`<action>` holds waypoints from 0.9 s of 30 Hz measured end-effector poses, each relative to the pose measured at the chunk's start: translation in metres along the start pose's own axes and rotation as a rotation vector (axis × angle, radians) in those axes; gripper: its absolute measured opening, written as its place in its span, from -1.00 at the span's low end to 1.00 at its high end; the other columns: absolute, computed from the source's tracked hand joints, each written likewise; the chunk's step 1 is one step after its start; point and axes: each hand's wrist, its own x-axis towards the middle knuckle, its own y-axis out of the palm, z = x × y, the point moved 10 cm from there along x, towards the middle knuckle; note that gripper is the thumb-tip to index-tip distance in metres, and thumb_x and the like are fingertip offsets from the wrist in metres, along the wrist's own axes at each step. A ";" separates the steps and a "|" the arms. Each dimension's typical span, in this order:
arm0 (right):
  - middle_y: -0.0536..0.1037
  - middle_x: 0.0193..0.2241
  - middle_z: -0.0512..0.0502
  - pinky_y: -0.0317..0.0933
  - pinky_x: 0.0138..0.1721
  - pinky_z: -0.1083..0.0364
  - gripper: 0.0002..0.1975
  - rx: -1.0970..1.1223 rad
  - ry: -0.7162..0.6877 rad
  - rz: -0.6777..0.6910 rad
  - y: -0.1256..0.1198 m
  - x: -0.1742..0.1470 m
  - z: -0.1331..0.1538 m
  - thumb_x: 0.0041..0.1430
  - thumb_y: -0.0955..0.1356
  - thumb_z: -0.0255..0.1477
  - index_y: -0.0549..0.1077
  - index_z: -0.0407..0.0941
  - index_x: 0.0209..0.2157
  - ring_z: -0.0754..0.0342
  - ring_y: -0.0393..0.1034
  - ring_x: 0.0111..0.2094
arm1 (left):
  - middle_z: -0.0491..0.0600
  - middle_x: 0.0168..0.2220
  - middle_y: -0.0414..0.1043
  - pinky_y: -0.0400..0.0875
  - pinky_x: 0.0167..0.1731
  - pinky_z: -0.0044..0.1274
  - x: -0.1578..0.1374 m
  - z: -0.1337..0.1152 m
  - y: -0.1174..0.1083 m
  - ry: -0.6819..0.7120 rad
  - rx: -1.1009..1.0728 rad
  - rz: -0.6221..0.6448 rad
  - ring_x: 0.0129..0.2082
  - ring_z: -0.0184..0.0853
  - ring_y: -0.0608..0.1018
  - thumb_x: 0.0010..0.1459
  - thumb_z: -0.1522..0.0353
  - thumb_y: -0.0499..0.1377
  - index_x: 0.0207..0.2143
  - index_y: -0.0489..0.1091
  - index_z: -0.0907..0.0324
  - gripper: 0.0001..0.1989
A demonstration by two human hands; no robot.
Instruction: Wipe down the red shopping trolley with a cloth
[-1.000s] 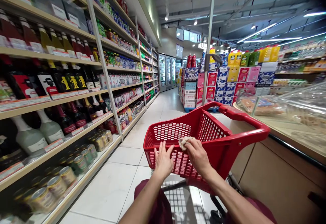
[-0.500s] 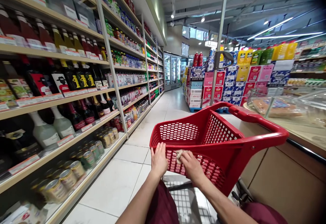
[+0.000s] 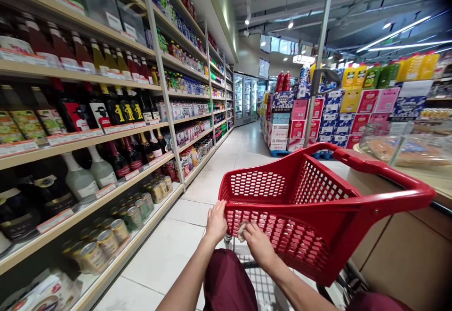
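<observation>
A red plastic shopping cart [image 3: 261,214] with lattice sides stands in front of me, its handle to the right. My left hand [image 3: 216,222] grips the cart's front corner at the left, fingers over the rim and thumb on the near side. A small, crumpled off-white cloth [image 3: 242,231] is pinched in my right hand [image 3: 257,241]. I have the cloth against the lower lattice of the near side, close to the front corner. Part of it is hidden under my fingers.
Shelves [image 3: 106,136] of bottles and cans line the left side. Stacked drink cartons [image 3: 298,129] stand beyond the cart near a metal pole [image 3: 319,56]. A counter [image 3: 399,245] with covered trays is at the right. My knees are below the cart.
My right hand has moved the cloth lower and toward the front corner of the cart's side. The left hand stays at the corner, slightly lower. The view has shifted a little left.
</observation>
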 end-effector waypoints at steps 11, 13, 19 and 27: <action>0.40 -0.50 -0.05 0.22 -0.44 0.16 -0.80 0.016 -0.067 -0.024 0.016 0.023 0.036 0.08 0.24 -0.62 0.42 -0.11 -0.52 0.09 0.25 -0.38 | -0.10 0.11 0.19 0.00 0.12 -0.53 0.000 0.013 -0.005 -0.006 -0.209 0.036 0.11 -0.50 0.21 -0.18 0.69 -0.12 0.18 -0.11 0.12 -0.19; 0.43 -0.42 -0.06 0.23 -0.38 0.15 -0.82 0.019 -0.054 -0.033 0.007 0.024 0.029 0.10 0.23 -0.60 0.42 -0.11 -0.44 0.09 0.26 -0.34 | -0.09 0.11 0.20 -0.04 0.14 -0.48 0.000 0.013 -0.004 -0.027 -0.174 0.035 0.11 -0.47 0.21 -0.17 0.68 -0.12 0.18 -0.07 0.11 -0.21; 0.42 -0.21 -0.18 0.18 -0.14 0.00 -0.83 -0.076 0.023 -0.094 -0.024 0.066 0.000 0.14 0.20 -0.55 0.41 -0.15 -0.33 -0.02 0.21 -0.10 | -0.08 0.17 0.09 -0.08 0.13 -0.27 -0.003 0.001 0.000 -0.062 0.046 0.007 0.18 -0.39 0.07 -0.10 0.64 -0.13 0.10 0.09 0.08 -0.33; 0.45 -0.27 -0.13 0.17 -0.08 0.00 -0.81 -0.176 0.107 -0.090 -0.108 0.008 -0.101 0.13 0.19 -0.55 0.40 -0.13 -0.31 0.02 0.27 -0.15 | 0.01 0.21 -0.03 -0.22 0.12 -0.13 -0.011 -0.022 0.007 -0.019 0.254 -0.003 0.21 -0.30 -0.01 -0.08 0.61 -0.14 0.15 0.01 0.18 -0.33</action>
